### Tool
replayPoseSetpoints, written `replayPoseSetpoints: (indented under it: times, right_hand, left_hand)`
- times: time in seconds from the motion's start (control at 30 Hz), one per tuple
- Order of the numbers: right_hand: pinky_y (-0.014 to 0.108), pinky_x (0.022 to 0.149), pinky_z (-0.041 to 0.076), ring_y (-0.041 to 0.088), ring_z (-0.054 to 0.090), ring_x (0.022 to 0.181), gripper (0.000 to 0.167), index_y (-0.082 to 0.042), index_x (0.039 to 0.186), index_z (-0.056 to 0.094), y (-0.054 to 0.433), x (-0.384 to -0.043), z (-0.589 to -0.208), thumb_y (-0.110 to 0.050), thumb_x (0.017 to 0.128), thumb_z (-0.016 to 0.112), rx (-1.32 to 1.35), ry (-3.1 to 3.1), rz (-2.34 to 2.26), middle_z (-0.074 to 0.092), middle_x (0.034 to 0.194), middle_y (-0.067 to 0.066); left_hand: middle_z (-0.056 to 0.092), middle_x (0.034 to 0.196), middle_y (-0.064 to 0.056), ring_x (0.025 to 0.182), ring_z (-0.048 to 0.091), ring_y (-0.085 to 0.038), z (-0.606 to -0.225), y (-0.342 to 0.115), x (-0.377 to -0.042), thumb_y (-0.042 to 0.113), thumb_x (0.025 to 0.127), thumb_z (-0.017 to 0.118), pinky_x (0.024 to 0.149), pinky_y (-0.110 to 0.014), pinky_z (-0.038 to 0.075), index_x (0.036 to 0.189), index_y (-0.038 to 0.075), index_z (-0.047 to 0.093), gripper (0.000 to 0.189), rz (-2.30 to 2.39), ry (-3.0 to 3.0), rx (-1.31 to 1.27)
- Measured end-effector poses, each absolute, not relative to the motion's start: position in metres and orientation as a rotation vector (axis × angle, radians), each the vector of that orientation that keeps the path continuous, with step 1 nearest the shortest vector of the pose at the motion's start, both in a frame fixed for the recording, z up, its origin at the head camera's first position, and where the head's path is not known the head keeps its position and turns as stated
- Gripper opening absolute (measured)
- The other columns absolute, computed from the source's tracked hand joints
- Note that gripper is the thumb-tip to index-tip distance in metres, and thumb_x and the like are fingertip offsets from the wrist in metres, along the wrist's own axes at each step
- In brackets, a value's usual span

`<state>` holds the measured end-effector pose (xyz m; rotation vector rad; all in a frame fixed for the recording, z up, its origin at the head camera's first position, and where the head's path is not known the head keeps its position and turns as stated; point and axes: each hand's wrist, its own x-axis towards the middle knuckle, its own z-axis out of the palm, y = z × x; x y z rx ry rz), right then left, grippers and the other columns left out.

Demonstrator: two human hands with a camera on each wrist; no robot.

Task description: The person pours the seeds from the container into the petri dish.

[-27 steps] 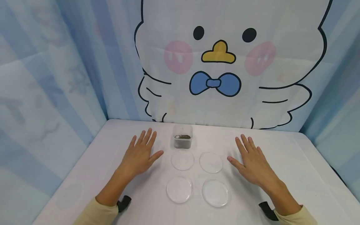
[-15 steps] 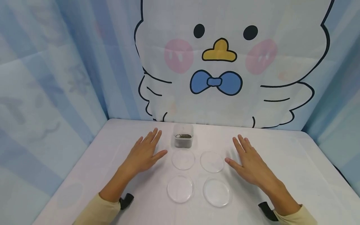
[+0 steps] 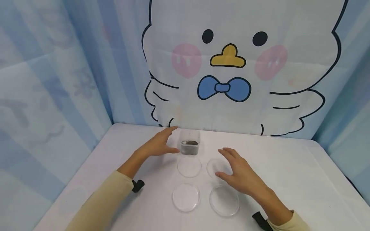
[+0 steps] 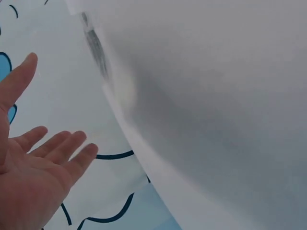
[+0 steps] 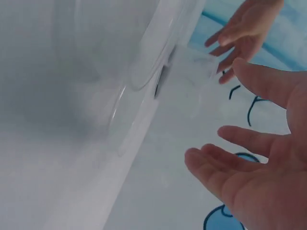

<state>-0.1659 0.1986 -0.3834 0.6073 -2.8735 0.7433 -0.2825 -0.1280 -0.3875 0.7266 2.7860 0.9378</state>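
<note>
At the back of the table stands a small clear plastic container [image 3: 189, 148] holding a dark grey, grainy-looking filling; its kind is too small to tell. My left hand [image 3: 157, 143] is just left of it, thumb and fingers spread apart, holding nothing. In the left wrist view that hand [image 4: 43, 167] shows a bare palm. My right hand [image 3: 240, 171] hovers over the right edge of a clear round dish [image 3: 212, 165], fingers relaxed and holding nothing. Other clear round dishes are the back left one [image 3: 189, 166], the front left one [image 3: 186, 197] and the front right one [image 3: 224, 201].
A white cloth covers the table [image 3: 156, 205]. Behind it hangs a curtain [image 3: 225, 112] with a cartoon bird, and blue striped curtains [image 3: 57, 96] enclose the sides. Black straps [image 3: 138, 185] show at both wrists.
My left hand has moved forward and right, up close to the container. My right hand has moved left, over the back right dish. The container and dishes stay where they were.
</note>
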Motion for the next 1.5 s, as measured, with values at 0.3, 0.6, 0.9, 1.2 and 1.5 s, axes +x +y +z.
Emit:
replayPoseSetpoints:
  times: [0.3,0.6,0.9,1.2,1.5]
  right_hand:
    - [0.047,0.095,0.058,0.031,0.065,0.117,0.069,-0.01,0.144,0.058,0.149,-0.161,-0.381,-0.018,0.082,0.088,0.846,-2.936,1.004,0.06,0.139,0.008]
    - [0.046,0.105,0.051,0.027,0.061,0.121,0.083,-0.001,0.141,0.058,0.123,-0.15,-0.392,-0.029,0.072,0.095,1.034,-3.026,0.936,0.059,0.134,0.007]
    - [0.04,0.102,0.053,0.021,0.061,0.114,0.091,0.0,0.139,0.061,0.118,-0.145,-0.396,-0.033,0.064,0.101,1.059,-3.085,0.843,0.059,0.126,0.006]
    - [0.038,0.098,0.053,0.019,0.06,0.109,0.085,-0.002,0.135,0.063,0.118,-0.147,-0.397,-0.03,0.064,0.1,1.071,-3.073,0.797,0.06,0.121,0.003]
    - [0.035,0.092,0.054,0.018,0.06,0.101,0.082,0.001,0.128,0.065,0.115,-0.15,-0.395,-0.024,0.058,0.102,1.133,-3.057,0.782,0.061,0.114,0.006]
  left_hand:
    - [0.038,0.163,-0.022,0.142,0.051,-0.042,-0.387,-0.108,-0.304,0.027,0.082,0.09,0.113,-0.055,0.047,0.164,0.01,0.027,0.105,1.064,2.66,0.733]
    - [0.048,0.156,-0.023,0.139,0.054,-0.039,-0.394,-0.097,-0.314,0.026,0.081,0.091,0.11,-0.052,0.05,0.163,0.009,0.03,0.104,1.075,2.621,0.627]
    - [0.053,0.146,-0.018,0.134,0.058,-0.037,-0.391,-0.099,-0.311,0.027,0.081,0.091,0.106,-0.049,0.054,0.157,0.01,0.04,0.094,1.12,2.627,0.576]
    - [0.05,0.143,-0.017,0.136,0.057,-0.04,-0.376,-0.118,-0.302,0.026,0.08,0.091,0.112,-0.049,0.05,0.156,0.014,0.041,0.092,1.22,2.665,0.639]
    - [0.047,0.142,-0.018,0.135,0.056,-0.041,-0.365,-0.142,-0.26,0.018,0.076,0.093,0.113,-0.051,0.049,0.153,0.012,0.043,0.092,1.269,2.7,0.718]
